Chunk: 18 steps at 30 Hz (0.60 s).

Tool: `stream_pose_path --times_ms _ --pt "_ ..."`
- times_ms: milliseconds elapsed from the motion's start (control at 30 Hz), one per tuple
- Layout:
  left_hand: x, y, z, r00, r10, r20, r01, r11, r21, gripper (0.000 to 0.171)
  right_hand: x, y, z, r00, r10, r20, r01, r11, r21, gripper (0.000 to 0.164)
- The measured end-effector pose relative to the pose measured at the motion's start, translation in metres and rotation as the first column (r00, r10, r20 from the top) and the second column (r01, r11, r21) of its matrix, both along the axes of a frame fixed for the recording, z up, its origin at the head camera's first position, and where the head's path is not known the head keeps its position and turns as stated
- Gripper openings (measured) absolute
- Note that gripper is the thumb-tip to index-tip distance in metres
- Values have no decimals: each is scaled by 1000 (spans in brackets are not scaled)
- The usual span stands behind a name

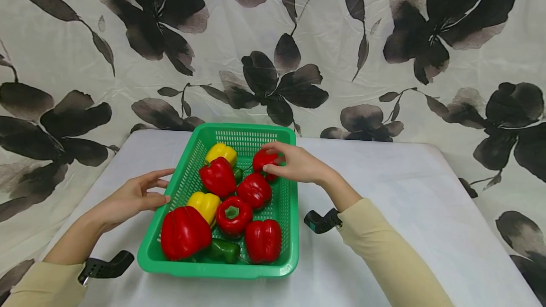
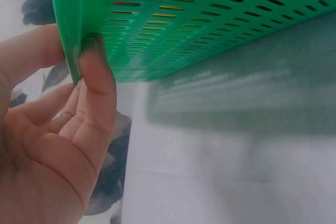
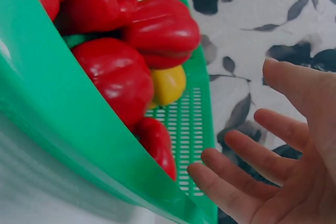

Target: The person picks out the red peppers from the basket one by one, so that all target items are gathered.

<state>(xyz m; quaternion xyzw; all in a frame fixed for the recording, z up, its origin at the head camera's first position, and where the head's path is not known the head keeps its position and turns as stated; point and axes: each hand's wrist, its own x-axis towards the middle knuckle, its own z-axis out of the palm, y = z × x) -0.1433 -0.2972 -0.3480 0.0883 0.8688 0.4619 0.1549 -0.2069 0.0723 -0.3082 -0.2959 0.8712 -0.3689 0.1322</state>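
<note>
A green plastic basket [image 1: 222,271] holds several bell peppers. At its left rim, my left hand [image 1: 132,198] pinches the edge; the left wrist view shows a finger curled beneath the lip of the basket [image 2: 68,30]. Over the far right corner, my right hand [image 1: 296,162] hovers by a red bell pepper [image 1: 262,159], partly covering it. The right wrist view shows this hand [image 3: 283,166] with spread fingers, holding nothing. Around it lie more red peppers [image 1: 254,191], two yellow peppers [image 1: 204,205] and green peppers [image 1: 223,250], one mostly hidden under a red one.
A white-covered table [image 1: 375,179] bears the basket. Behind it hangs a pale cloth [image 1: 341,51] with dark flower prints. Black wrist devices [image 1: 108,265] stick out beside both forearms.
</note>
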Motion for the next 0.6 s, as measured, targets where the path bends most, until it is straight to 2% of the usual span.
stream_pose_path --times_ms 200,600 --pt "0 0 1 1000 5 11 -5 1000 3 77 -4 -13 -5 997 24 67 -27 999 47 50" --pt "0 0 0 1000 10 17 -11 1000 20 77 -10 -28 -14 997 9 77 -22 986 167 49"
